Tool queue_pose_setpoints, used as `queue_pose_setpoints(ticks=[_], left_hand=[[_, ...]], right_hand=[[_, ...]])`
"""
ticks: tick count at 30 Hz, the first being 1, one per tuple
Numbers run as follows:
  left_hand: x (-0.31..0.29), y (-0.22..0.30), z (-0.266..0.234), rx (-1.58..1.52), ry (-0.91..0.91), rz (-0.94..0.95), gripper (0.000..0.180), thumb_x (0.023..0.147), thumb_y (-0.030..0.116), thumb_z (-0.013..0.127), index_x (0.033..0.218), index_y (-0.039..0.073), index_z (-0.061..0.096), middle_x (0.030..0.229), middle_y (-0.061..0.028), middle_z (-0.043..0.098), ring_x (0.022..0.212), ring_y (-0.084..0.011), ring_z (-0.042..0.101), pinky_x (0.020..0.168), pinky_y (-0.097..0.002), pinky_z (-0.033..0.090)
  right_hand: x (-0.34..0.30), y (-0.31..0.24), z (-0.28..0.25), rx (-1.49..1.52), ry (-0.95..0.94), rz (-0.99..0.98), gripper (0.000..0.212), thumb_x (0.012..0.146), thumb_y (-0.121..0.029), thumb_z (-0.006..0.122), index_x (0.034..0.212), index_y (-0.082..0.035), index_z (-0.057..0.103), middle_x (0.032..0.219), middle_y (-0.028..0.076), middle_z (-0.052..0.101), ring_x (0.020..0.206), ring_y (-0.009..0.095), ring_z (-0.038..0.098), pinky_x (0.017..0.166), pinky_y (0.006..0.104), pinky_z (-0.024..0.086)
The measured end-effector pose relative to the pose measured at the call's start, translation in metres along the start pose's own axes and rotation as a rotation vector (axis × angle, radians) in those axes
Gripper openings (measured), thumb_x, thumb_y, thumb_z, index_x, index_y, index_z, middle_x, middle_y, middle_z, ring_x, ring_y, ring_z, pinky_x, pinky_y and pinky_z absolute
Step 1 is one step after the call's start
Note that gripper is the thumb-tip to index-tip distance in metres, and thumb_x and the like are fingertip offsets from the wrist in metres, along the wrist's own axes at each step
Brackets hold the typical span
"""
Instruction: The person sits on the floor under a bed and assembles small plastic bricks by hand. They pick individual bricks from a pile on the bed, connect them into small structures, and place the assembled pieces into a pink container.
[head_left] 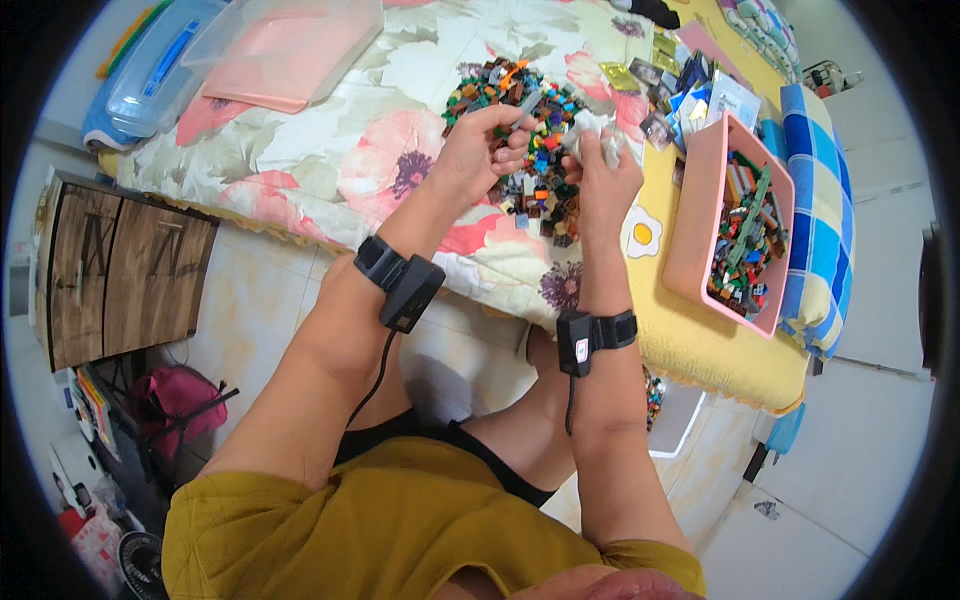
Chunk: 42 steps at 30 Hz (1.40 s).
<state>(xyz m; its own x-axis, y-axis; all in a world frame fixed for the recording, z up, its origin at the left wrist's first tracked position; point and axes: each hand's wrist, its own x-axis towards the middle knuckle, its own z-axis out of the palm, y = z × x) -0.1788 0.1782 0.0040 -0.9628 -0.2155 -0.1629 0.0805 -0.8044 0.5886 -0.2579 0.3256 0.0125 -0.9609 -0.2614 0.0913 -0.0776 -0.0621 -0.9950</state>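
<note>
One heap of small multicoloured bricks [545, 190], too many to count, on one floral bedspread [300, 150]; one pink bin [697, 215] of further bricks, at right; one slim grey piece [528, 108], above the heap; one crumpled white cloth [598, 128], beside it; two black wrist devices [411, 293], one per forearm. Hands, two: left hand [482, 150], forearm slanting up and rightward, thumb and forefinger pinching the grey piece, remaining fingers curled inward; right hand [608, 178], forearm nearly upright in view, fingers bent and gathered on the cloth, fingertips partly hidden.
</note>
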Motion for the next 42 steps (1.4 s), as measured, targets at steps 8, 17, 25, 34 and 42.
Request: queue_pose_setpoints(ticks=[8,17,25,34,42], left_hand=[[-0.005,-0.013,0.015,0.038,0.028,0.283,0.025,0.092,0.024,0.049,0.078,0.004,0.055,0.07,-0.0033,0.053,0.056,-0.0097,0.042,0.051,-0.0229,0.033],[-0.014,-0.026,0.022,0.666,0.059,0.74,0.025,0.089,0.014,0.05,0.067,0.001,0.054,0.068,-0.0026,0.054,0.055,-0.0059,0.043,0.05,-0.0221,0.032],[-0.02,-0.016,0.031,0.842,0.058,0.9,0.017,0.086,0.01,0.056,0.072,0.0,0.056,0.073,-0.0055,0.057,0.062,-0.0114,0.049,0.055,-0.0276,0.039],[-0.013,-0.013,0.023,1.09,0.101,1.274,0.008,0.084,0.009,0.062,0.082,0.001,0.059,0.085,-0.0126,0.062,0.079,-0.0301,0.059,0.071,-0.036,0.048],[0.001,0.021,-0.008,0.932,0.524,1.158,0.02,0.091,0.019,0.058,0.087,0.0,0.065,0.082,-0.0121,0.064,0.079,-0.0251,0.06,0.073,-0.0355,0.047]], right_hand=[[-0.026,0.017,0.031,0.947,-0.258,0.571,0.036,0.106,-0.025,0.032,0.121,0.0,0.053,0.106,0.013,0.061,0.089,0.025,0.058,0.086,0.0394,0.048],[-0.037,0.041,0.035,1.248,-0.3,0.682,0.027,0.104,-0.021,0.04,0.117,-0.003,0.055,0.121,0.01,0.059,0.113,0.022,0.058,0.1,0.0372,0.047],[-0.035,0.026,0.041,1.137,-0.163,0.759,0.029,0.103,-0.022,0.042,0.122,-0.002,0.053,0.122,0.01,0.058,0.115,0.023,0.056,0.101,0.0385,0.046],[-0.037,0.03,0.033,0.783,-0.279,0.537,0.027,0.098,-0.018,0.044,0.115,0.0,0.057,0.116,0.014,0.061,0.109,0.028,0.059,0.096,0.0431,0.05],[0.02,-0.046,-0.05,1.654,-0.307,0.596,0.024,0.093,-0.009,0.043,0.111,0.005,0.052,0.1,0.02,0.057,0.091,0.033,0.057,0.082,0.0446,0.052]])
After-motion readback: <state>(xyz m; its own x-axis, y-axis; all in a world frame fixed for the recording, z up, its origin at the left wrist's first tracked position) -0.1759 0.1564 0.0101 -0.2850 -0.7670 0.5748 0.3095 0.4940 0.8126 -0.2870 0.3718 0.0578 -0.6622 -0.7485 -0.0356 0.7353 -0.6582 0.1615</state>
